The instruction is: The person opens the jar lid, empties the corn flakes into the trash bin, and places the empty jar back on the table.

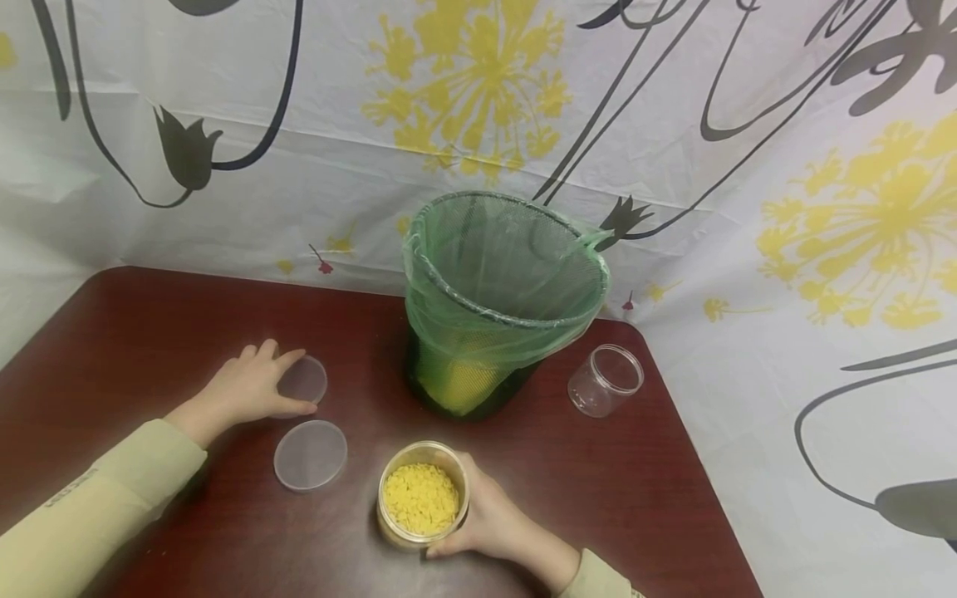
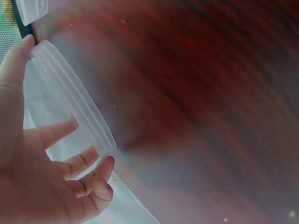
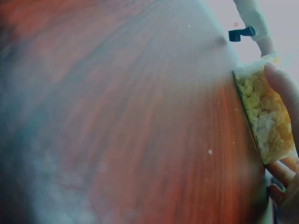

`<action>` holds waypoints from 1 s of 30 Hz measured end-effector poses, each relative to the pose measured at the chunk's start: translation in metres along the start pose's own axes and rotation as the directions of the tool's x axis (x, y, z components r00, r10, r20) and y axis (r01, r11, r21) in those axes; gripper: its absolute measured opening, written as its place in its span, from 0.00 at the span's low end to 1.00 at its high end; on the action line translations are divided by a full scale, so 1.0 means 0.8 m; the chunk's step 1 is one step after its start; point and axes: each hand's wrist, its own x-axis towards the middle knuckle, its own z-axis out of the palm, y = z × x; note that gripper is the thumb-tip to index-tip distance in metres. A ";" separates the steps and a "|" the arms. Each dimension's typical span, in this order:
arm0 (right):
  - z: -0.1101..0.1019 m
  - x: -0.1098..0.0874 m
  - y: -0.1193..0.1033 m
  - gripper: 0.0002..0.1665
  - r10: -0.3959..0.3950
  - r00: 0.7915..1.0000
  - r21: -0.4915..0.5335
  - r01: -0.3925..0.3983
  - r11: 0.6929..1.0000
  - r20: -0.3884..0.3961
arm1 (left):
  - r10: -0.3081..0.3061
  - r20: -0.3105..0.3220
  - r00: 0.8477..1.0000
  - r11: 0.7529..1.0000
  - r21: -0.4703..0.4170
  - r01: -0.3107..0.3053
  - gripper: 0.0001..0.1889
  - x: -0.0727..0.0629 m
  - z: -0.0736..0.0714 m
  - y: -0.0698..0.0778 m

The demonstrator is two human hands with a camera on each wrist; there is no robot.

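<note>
With thumb and fingers at opposite edges, my left hand [image 1: 250, 386] holds a clear round plastic lid [image 1: 306, 382] at the table's left side. The left wrist view shows this lid [image 2: 77, 100] edge-on, between thumb and fingertips. Another clear lid [image 1: 311, 455] lies flat just nearer to me. At the front centre my right hand [image 1: 486, 515] grips an uncovered clear jar [image 1: 399, 536] from its right side. Small yellow pieces [image 1: 421, 498] fill that jar, and they look like dried petals through its wall [image 3: 261, 116] in the right wrist view.
Behind the jars stands a black mesh bin [image 1: 508, 320] lined with a green net, something yellow at its bottom. A second clear jar [image 1: 606, 382], uncovered, is to its right. The dark red table [image 1: 598, 498] meets a patterned cloth [image 1: 314, 208] at the back and right.
</note>
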 end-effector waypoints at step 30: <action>-0.001 0.000 -0.002 0.70 -0.033 0.999 0.035 0.033 0.999 0.005 | 0.026 0.025 0.999 0.997 0.076 -0.028 0.54 -0.003 -0.002 0.006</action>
